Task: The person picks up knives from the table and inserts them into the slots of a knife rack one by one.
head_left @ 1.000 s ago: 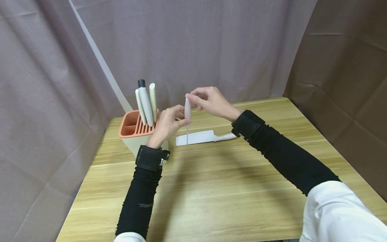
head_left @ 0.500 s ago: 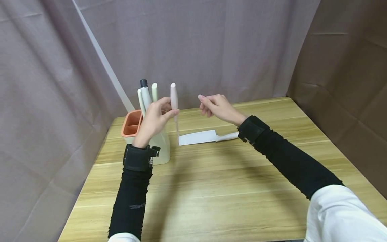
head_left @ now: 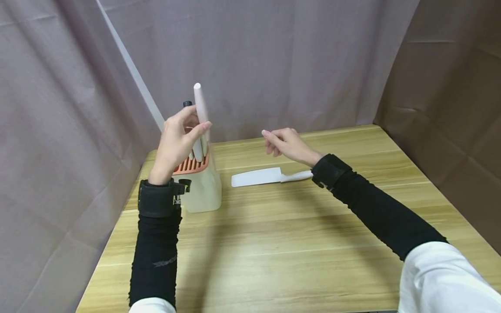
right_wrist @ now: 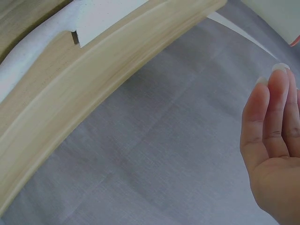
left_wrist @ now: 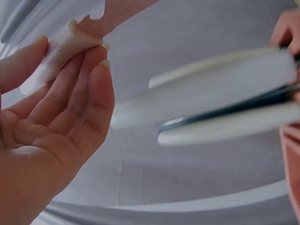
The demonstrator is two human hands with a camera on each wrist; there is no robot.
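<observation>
My left hand point(head_left: 195, 121) pinches a pale pink-handled knife point(head_left: 201, 106) and holds it upright, handle up, over the slotted orange top of a cream knife block point(head_left: 204, 189). Its blade is hidden behind the hand. In the left wrist view the fingertips point(left_wrist: 89, 61) press on the speckled handle point(left_wrist: 65, 44). Other knife handles point(left_wrist: 220, 93) stand in the block, one with a dark cap point(head_left: 187, 104). My right hand point(head_left: 275, 142) hovers empty with relaxed fingers above the table, behind a white cleaver point(head_left: 256, 177) that lies flat.
The wooden table point(head_left: 293, 243) is closed in by grey-brown cloth point(head_left: 274, 56) at the back and both sides. The block stands near the table's back left corner. In the right wrist view the right hand point(right_wrist: 274, 140) shows straight fingers beside the table edge point(right_wrist: 93, 79).
The right hand let go of the knife and drew back to the right. The left hand carried the knife left and upward, from beside the cleaver to above the block.
</observation>
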